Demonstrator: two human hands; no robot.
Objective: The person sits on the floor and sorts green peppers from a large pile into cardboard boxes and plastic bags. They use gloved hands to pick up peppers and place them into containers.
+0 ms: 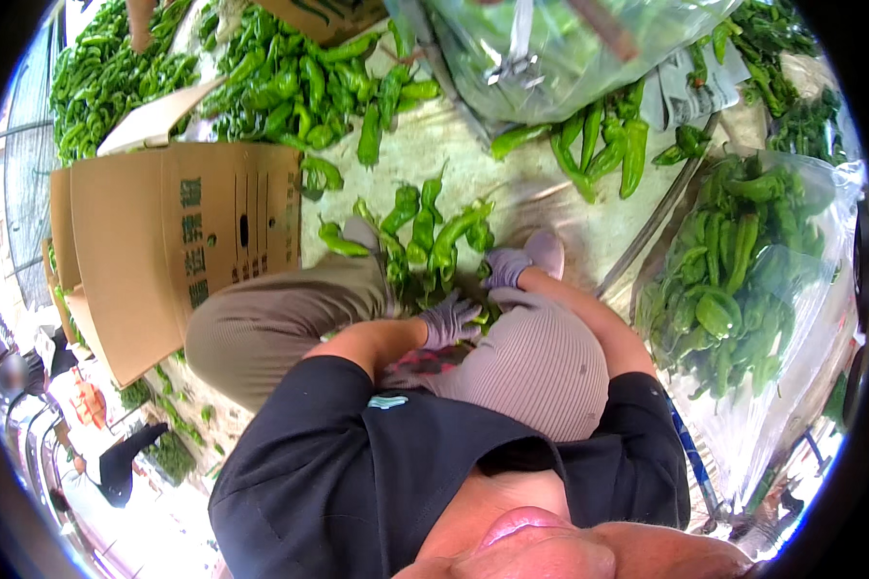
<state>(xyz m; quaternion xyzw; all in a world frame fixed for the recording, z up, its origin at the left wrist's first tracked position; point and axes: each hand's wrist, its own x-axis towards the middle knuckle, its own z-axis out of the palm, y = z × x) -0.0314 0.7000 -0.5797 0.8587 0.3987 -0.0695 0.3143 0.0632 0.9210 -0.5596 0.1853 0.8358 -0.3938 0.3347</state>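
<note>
Long green peppers (pixel 434 231) lie in a loose pile on the pale ground sheet between my legs. My left hand (pixel 450 320), in a thin purple-grey glove, is low at the near side of this pile with its fingers apart; bits of green pepper show beside the fingertips. Gloved the same way, my right hand (pixel 505 268) is at the pile's right edge, by my right knee and shoe. Its fingers are curled and partly hidden, with a bit of green at their tips; whether it grips a pepper is unclear.
A printed cardboard box (pixel 134 217) stands at left. Pepper heaps (pixel 290 87) lie beyond it, near another person's arm (pixel 139 25). A large clear plastic bag (pixel 536 79) stands ahead. Another bag, full of peppers (pixel 731 275), is at right, beside a thin pole (pixel 655 217).
</note>
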